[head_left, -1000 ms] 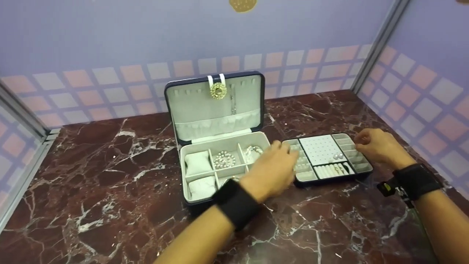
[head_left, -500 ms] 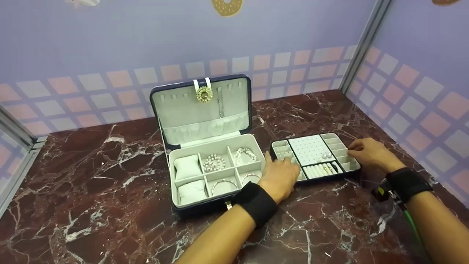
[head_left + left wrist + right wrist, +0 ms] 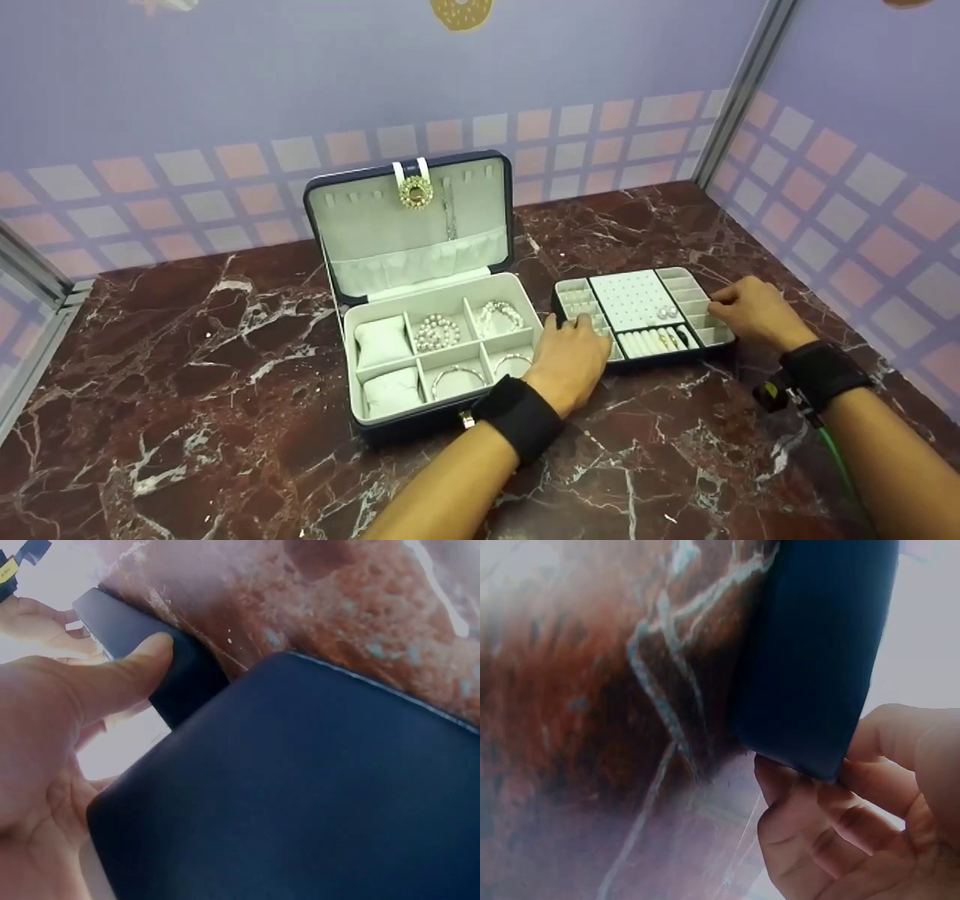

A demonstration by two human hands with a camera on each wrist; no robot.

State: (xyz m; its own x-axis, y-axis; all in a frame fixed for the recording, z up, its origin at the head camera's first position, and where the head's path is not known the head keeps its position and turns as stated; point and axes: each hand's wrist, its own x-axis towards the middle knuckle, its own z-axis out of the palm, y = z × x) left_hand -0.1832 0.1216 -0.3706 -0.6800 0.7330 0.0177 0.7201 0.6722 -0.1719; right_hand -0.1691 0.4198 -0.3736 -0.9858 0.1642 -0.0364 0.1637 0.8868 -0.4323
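Note:
My left hand (image 3: 571,364) grips the left end of a navy jewellery tray (image 3: 671,358), fingers over its pale compartments. In the left wrist view the thumb (image 3: 154,652) presses on the tray's dark side wall (image 3: 124,619). At the opposite end my right hand (image 3: 761,311) holds the edge; the right wrist view shows its fingers curled at the tray's corner (image 3: 817,757). Two pearl earrings (image 3: 667,313) sit on the tray's dotted white panel, and rings (image 3: 667,340) stand in the ring rolls. Beside the left hand lies an open navy jewellery box (image 3: 420,427).
The box's lid (image 3: 375,232) stands raised, with a necklace (image 3: 448,210) hanging inside and a gold round clasp (image 3: 415,193). Its compartments hold cushions (image 3: 381,341), pearl bracelets (image 3: 438,332) and bangles (image 3: 457,375). Patterned walls enclose the marble tabletop (image 3: 225,450) behind and at the sides.
My left hand has settled onto the tray's left end, and the right hand stays at the right end. The tray has shifted slightly away. The head view has swung a little.

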